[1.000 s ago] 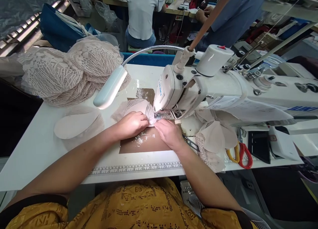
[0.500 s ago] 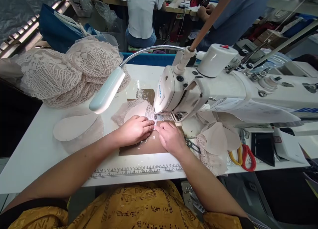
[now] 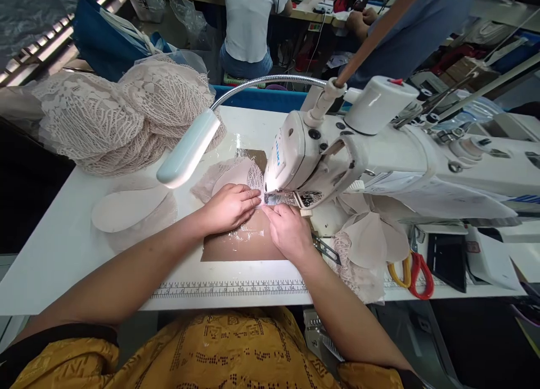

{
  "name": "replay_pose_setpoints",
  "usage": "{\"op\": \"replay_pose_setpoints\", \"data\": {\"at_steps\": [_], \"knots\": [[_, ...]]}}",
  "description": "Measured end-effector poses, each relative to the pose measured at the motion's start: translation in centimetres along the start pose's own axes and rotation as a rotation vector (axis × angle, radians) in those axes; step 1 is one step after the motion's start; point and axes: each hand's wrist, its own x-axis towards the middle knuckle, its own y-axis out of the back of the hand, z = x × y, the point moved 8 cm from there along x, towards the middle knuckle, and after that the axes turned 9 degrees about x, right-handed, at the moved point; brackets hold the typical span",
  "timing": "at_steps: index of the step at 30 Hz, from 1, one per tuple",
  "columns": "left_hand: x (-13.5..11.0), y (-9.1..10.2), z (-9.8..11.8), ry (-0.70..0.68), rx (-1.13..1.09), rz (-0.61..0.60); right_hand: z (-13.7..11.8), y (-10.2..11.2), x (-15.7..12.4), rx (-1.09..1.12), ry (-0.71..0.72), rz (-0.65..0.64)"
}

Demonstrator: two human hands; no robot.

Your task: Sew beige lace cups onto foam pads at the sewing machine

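Observation:
A beige lace-edged cup piece lies under the needle end of a white sewing machine. My left hand rests on its near edge, fingers pressed together and fingertips close to the needle. Opposite it, my right hand pinches the same edge with thumb and forefinger just in front of the presser foot. The exact fold between the fingers is too small to make out. Beneath both hands is a brown cardboard sheet covered with shiny clear tape.
Lace cups are heaped at the back left, near a lamp. One smooth cup piece lies at left. More cup pieces, scissors and a black tablet-like device are at right. A ruler strip runs along the front edge.
Both hands have moved slightly forward toward the needle, with the lace piece sliding a little away from me. More of the taped cardboard now shows. The view has shifted slightly.

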Motion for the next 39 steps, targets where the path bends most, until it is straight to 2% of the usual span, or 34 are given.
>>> {"op": "replay_pose_setpoints", "data": {"at_steps": [11,18,24,28,31,35,37,39], "knots": [[0.0,0.0,-2.1,0.179,0.004,0.019,0.1,0.6,-0.3,0.101,0.048,0.065],[-0.6,0.3,-3.3,0.350,0.056,0.047,0.1,0.7,-0.2,0.106,0.079,0.100],[-1.1,0.2,-4.1,0.464,0.056,0.015,0.3,0.6,-0.3,0.132,0.140,0.124],[-2.2,1.7,-4.6,0.496,0.045,-0.027,0.5,0.4,-0.4,0.140,0.173,0.118],[-6.0,4.8,-6.4,0.599,0.107,0.014,0.6,0.5,-0.6,0.160,0.174,0.132],[-16.2,9.6,-10.8,0.911,0.293,0.208,0.6,0.4,-0.8,0.173,0.178,0.138],[-21.0,10.3,-12.0,0.980,0.278,0.230,0.5,0.4,-0.8,0.179,0.174,0.135],[-24.1,10.0,-11.7,0.983,0.207,0.224,0.5,0.4,-0.8,0.182,0.161,0.125]]}}
